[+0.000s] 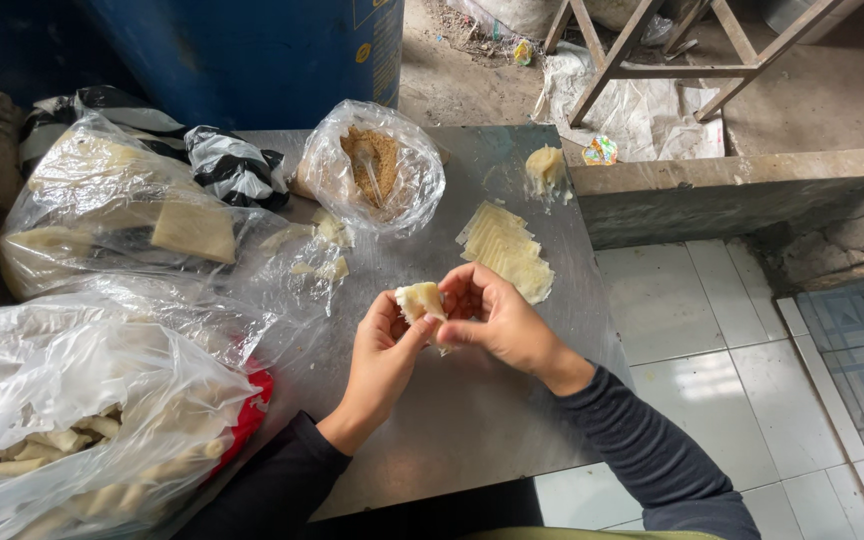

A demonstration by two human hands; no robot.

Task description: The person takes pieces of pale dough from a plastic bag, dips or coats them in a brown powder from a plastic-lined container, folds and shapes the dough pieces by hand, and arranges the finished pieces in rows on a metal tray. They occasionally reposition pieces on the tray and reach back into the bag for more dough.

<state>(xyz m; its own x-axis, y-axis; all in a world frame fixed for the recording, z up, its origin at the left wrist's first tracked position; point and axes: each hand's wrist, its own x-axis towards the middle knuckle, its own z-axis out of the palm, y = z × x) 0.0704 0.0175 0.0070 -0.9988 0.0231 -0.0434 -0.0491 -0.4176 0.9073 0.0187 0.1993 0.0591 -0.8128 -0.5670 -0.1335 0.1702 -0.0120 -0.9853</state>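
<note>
1. The counter [472, 410] is sheet metal, smooth, with a dull grey sheen.
2. The clear bags [102, 380] are thin plastic, glossy and crinkled.
3. The wrapper stack [507, 250] looks like soft, pale, matt dough with fine ridges.
4. The folded piece [420, 300] in the left hand [382, 350] and right hand [497, 320] is the same matt dough.
5. The crumb filling [372, 160] is brown, coarse and grainy.
6. The floor tiles [692, 330] are glazed white ceramic.
7. The drum [252, 50] is smooth blue plastic.
8. The sleeves [652, 450] are dark knit cloth.

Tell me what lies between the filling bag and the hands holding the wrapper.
In the head view, only bare metal table separates the filling bag from both hands.
</note>
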